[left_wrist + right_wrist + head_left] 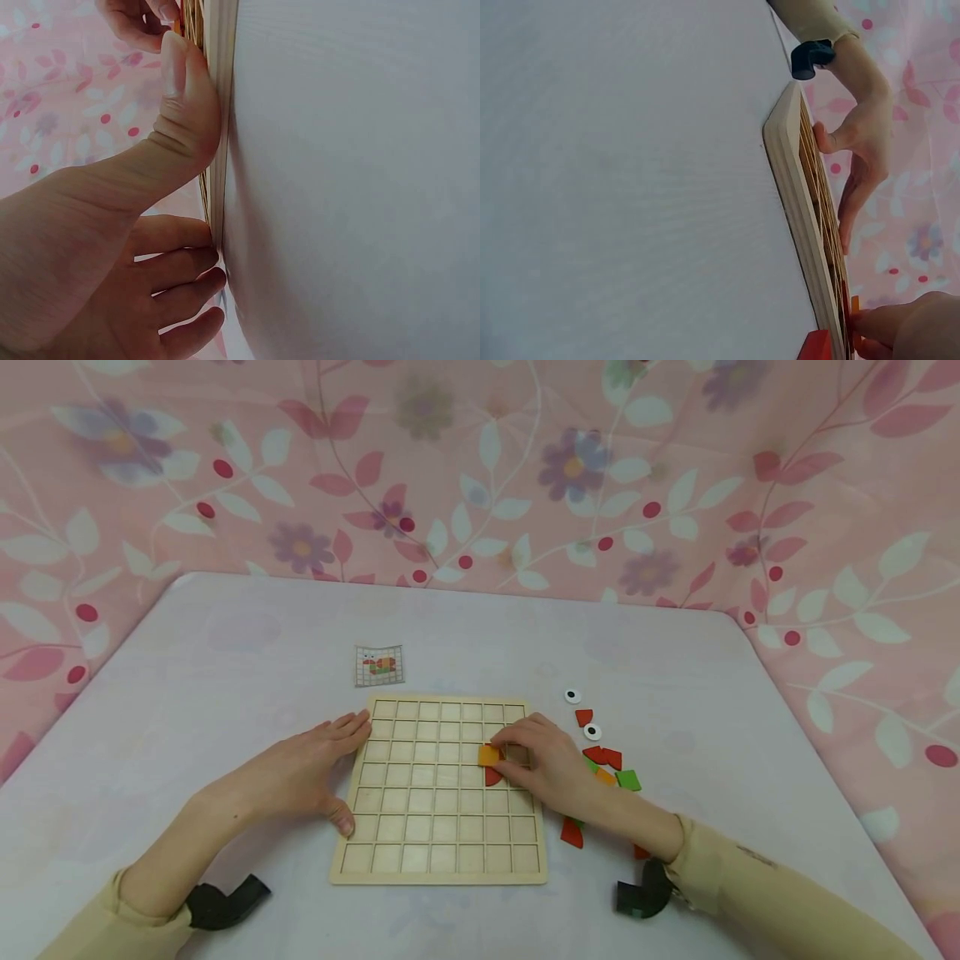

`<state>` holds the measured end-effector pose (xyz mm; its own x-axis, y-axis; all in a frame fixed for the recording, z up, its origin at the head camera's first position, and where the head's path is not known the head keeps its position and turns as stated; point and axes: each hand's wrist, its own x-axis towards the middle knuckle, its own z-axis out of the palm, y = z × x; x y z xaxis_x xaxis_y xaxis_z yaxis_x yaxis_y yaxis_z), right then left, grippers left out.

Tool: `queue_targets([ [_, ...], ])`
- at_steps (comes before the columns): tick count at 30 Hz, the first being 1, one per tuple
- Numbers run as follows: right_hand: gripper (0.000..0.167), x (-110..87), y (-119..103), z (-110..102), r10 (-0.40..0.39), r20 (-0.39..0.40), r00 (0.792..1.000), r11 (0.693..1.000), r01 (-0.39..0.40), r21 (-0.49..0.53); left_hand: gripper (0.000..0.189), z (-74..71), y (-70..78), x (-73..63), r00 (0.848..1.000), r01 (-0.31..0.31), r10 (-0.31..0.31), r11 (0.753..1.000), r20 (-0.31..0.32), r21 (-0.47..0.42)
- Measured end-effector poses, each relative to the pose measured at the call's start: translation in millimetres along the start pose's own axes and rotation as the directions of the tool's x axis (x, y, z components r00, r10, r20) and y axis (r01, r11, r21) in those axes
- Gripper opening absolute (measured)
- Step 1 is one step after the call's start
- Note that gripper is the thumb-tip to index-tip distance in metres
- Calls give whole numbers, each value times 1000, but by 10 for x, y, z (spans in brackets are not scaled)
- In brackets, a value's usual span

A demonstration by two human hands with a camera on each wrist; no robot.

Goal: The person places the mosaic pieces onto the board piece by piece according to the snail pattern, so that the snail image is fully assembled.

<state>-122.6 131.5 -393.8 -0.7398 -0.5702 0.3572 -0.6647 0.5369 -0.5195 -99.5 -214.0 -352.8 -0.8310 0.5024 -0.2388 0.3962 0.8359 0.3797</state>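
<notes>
A pale wooden board [438, 878] with a grid of square cells lies flat on the table. My right hand [553, 767] pinches an orange square tile [487, 756] between thumb and fingers, over the right part of the grid. Just below that tile, a red rounded piece [492, 777] sits in a cell. At the board's left side my left hand [288, 777] rests with fingers extended and thumb spread, touching the edge; the left wrist view shows the thumb [184, 105] against the rim. The right wrist view shows the orange tile [856, 306] edge-on at the fingertips.
Right of the board lie loose red, green [628, 780] and orange pieces, some hidden behind my right forearm. Two round eye pieces [572, 696] lie farther back, with a red piece [584, 717] between them. A small gridded picture card [378, 666] lies behind the board.
</notes>
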Motion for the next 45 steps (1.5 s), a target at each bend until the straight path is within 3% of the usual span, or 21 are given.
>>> queue_targets([
  [12, 23, 104, -31, 104, -19, -9, 1000, 1000, 19, 20, 134, 7, -12, 7, 1000, -4, 4, 1000, 3, 7],
  [20, 20, 131, -68, 132, 16, 14, 1000, 999, -17, 27, 134, 7, -14, 12, 1000, 5, -5, 1000, 4, -3],
  [36, 22, 64, -64, 76, 28, -2, 1000, 999, -28, 14, 133, 7, 8, 6, 1000, 0, 0, 1000, 0, -7],
  [45, 36, 56, -81, 52, 14, 123, 992, 998, -20, 52, 133, 2, 4, 3, 1000, 1, -1, 1000, 4, -16],
])
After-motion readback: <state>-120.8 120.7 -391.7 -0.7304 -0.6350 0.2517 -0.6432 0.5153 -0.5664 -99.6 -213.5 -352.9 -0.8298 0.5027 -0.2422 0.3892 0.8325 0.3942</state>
